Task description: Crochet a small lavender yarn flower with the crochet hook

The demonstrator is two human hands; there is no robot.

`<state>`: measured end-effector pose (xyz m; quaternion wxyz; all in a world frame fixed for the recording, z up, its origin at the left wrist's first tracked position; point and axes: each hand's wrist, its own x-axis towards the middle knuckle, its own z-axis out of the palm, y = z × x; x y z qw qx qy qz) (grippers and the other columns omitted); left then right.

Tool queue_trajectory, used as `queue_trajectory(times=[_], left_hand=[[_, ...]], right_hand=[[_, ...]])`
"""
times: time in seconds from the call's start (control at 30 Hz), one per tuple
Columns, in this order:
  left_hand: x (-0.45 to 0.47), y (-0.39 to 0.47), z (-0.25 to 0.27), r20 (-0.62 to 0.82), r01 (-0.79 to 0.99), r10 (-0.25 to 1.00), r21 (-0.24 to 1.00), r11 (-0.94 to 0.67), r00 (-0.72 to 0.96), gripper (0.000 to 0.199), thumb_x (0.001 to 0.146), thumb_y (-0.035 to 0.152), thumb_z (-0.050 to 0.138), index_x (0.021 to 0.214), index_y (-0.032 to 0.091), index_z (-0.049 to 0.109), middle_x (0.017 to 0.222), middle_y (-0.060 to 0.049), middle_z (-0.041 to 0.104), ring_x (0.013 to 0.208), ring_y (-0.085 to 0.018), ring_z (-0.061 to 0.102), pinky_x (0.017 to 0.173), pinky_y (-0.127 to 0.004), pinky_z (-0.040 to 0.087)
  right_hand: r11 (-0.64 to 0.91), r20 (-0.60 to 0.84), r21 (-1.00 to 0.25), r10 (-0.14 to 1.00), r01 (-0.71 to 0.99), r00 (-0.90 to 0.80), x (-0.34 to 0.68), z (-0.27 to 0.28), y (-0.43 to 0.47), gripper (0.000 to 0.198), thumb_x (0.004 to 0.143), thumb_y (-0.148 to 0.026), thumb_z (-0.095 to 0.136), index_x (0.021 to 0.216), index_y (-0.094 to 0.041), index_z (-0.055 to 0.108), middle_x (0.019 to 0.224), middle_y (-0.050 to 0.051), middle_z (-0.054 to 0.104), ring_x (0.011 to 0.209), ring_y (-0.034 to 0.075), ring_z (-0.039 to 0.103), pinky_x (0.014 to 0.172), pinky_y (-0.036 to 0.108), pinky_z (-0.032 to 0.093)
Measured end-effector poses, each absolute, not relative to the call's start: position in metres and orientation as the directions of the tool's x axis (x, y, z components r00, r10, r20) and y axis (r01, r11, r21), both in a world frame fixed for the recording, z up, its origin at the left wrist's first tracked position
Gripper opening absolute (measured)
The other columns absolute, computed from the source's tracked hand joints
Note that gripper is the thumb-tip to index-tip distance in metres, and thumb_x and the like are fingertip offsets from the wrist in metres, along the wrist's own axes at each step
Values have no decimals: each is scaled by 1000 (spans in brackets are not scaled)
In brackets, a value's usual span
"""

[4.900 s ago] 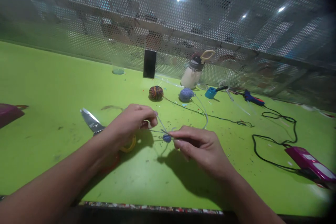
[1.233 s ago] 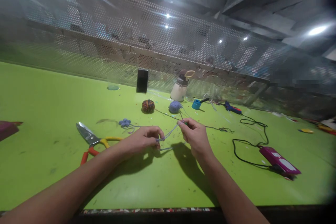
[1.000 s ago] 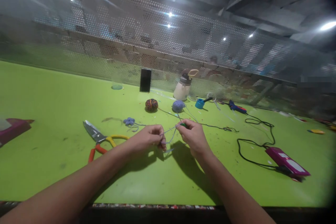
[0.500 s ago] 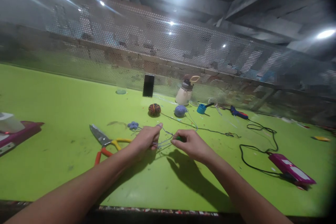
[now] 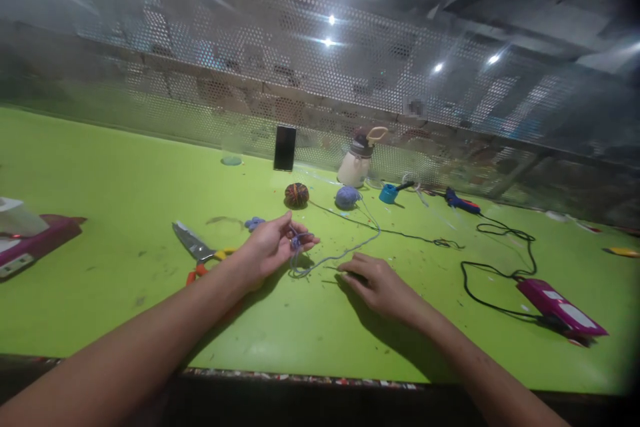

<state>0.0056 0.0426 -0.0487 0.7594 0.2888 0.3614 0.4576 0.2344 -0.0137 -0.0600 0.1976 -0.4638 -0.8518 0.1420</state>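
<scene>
Yarn (image 5: 296, 241) is draped over the opened left hand (image 5: 273, 245), in front of the lilac ball (image 5: 347, 197), presumably to expose its loops. Slim tool (image 5: 331, 268) is pinched by the right hand (image 5: 376, 282), apart.

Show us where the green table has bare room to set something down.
Bare: far left, between magenta plastic socket block and grey perforated screen; also, specks aside, the near edge between both forearms. Crowded: centre, around left hand, multicoloured yarn ball and lavender-blue yarn ball.

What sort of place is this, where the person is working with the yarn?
Probably a craft workspace: a blue yarn ball, scissors and what looks like a glue gun lie on one table.
</scene>
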Motion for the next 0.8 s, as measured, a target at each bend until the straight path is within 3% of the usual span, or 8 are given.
queue_trajectory(times=[0.13,0.33,0.53,0.67,0.8], left_hand=[[6,43,-49,-297,-522,899,736,430,321,39,101,26,34,75,10,58,75,-14,65,79,-22,70,86,-34,56],[7,42,-46,-282,-538,906,733,416,316,40,101,22,31,87,2,63,82,-20,68,80,-23,71,86,-36,57],[12,32,-43,-252,-537,917,750,386,308,33,98,21,42,88,3,68,91,-21,71,87,-23,68,85,-35,55],[20,20,-42,-221,-529,924,767,363,313,31,96,23,49,88,4,72,89,-18,73,85,-21,67,82,-31,52],[29,6,-43,-170,-530,938,788,314,302,28,93,26,54,89,7,74,91,-14,75,90,-22,66,84,-30,49]], right_hand=[[595,209,-398,800,698,-563,220,-60,-15,21,94,-20,53,99,-17,73,87,10,64,80,22,58,69,33,45],[671,253,-419,733,611,-632,211,-58,-12,15,88,-19,63,100,-18,72,93,10,65,89,23,56,75,36,47],[584,419,-539,811,607,-409,199,-48,2,18,93,-18,54,85,-16,70,78,7,65,72,19,57,67,33,45],[509,426,-620,858,598,-288,177,-49,7,8,87,-19,62,83,-17,70,74,5,65,67,17,56,62,30,42],[434,411,-689,894,580,-181,164,-58,7,12,81,-20,67,70,-17,64,68,4,58,62,17,50,59,31,36]])
